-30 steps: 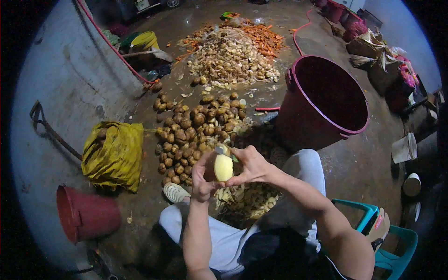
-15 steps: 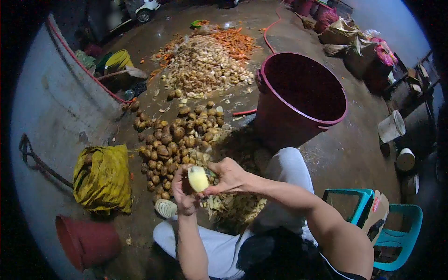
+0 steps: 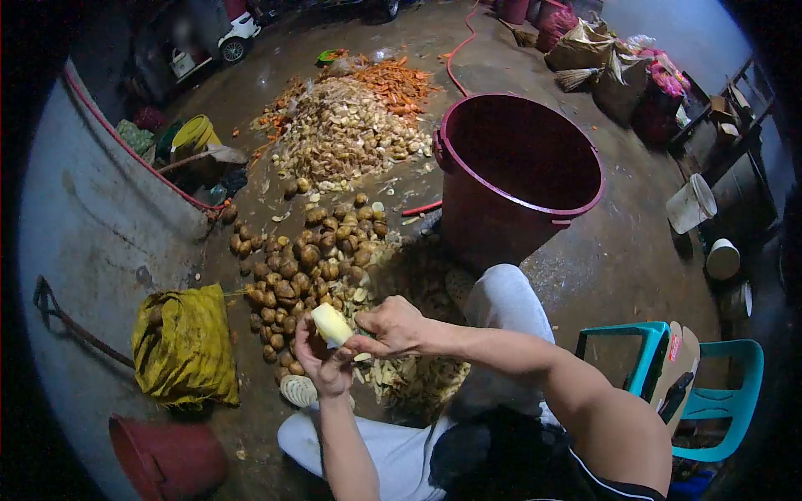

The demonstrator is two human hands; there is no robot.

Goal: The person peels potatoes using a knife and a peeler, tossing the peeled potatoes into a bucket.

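My left hand is closed around a peeled, pale-yellow root vegetable, holding it up over my lap. Right beside it, my right hand has its fingers curled, with the thumb close to the vegetable's lower side. A small greenish bit shows at those fingers, but what they grip is mostly hidden. Beyond my hands lies a heap of unpeeled brown round vegetables. Pale peelings cover the floor beneath my right hand.
A large maroon tub stands ahead. Behind the brown heap are a pale peeled pile and orange scraps. To the left are a yellow sack and a red bucket; a teal stool is at right.
The vegetable has turned in my left hand and tilts up to the left. My right hand is slightly lower and farther left. The whole view has shifted a little.
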